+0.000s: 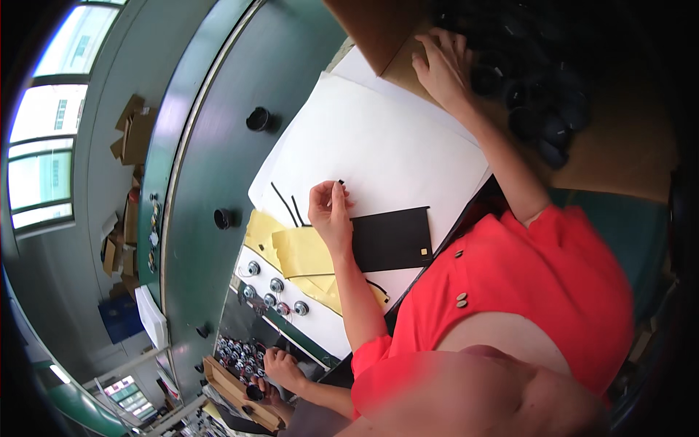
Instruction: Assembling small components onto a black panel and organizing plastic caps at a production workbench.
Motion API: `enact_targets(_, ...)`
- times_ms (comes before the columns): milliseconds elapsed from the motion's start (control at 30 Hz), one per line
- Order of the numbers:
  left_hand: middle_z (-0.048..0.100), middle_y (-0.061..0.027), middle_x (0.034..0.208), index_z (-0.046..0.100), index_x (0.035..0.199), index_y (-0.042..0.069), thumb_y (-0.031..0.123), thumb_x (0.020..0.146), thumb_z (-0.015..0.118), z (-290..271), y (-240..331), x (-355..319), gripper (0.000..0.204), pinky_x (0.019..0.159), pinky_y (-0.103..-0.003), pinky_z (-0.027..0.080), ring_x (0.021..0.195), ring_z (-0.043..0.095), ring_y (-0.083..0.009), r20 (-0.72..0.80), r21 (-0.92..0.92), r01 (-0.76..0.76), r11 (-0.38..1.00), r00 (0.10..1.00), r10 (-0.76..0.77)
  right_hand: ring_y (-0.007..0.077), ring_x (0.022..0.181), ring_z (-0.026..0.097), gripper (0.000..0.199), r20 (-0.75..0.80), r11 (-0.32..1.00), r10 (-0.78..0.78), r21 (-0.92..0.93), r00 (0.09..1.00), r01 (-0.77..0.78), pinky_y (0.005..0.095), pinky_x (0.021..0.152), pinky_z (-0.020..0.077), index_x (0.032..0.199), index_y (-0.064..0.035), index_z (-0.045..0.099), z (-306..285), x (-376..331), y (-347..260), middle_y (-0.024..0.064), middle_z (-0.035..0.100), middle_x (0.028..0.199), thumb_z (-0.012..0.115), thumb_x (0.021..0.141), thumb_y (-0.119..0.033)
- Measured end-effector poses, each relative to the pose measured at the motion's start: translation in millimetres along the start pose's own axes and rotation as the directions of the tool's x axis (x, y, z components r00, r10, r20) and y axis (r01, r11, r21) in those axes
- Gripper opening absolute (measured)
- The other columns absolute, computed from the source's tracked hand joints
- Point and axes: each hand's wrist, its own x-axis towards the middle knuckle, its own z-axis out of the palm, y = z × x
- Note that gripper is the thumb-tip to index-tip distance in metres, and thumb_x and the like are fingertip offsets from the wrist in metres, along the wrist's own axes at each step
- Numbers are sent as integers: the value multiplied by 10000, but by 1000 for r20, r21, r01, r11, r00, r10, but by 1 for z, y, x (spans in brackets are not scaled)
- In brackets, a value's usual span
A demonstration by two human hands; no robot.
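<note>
My left hand (331, 215) is closed in a pinch, raised above a white sheet (378, 138). Between its fingertips is a small black piece (341, 182), too small to name. Just beside that hand lies a flat black rectangular sheet (389, 237) with a little gold square near one corner. Thin black strips (284, 204) and yellow paper sheets (306, 255) are on its other side. My right hand (445, 69) reaches to a cardboard box (619, 164), fingers spread beside a heap of black rounded parts (542, 109); it holds nothing that I can see.
Several small round speakers (277, 285) lie beyond the yellow paper. Black cups (258, 119) stand on the green bench (240, 167). A co-worker's hands (284, 370) handle a black round part near a box of speakers (240, 357). Cartons (136, 135) are stacked by the wall.
</note>
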Motion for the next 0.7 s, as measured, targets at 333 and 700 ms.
enact_targets(333, 652, -48, 884, 614, 1017, 4, 92, 997, 644, 0, -1, -1, 95, 627, -234, 513, 766, 618, -101, -24, 23, -13, 1000, 1000, 13, 334, 1141, 567, 477, 212, 892, 340, -382, 916, -243, 506, 933, 410, 1265, -126, 637, 11, 25, 32, 117, 674, 1172, 689, 796, -56)
enact_targets(700, 650, -47, 869, 610, 1007, 5, 83, 999, 636, -1, 0, -2, 82, 631, -229, 511, 723, 609, -103, -38, 21, 0, 1000, 999, 0, 254, 1002, 593, 215, 84, 911, -228, 369, 970, 182, 408, 906, 412, 1009, -64, 709, -16, -26, -39, 70, 648, 926, 645, 818, 12)
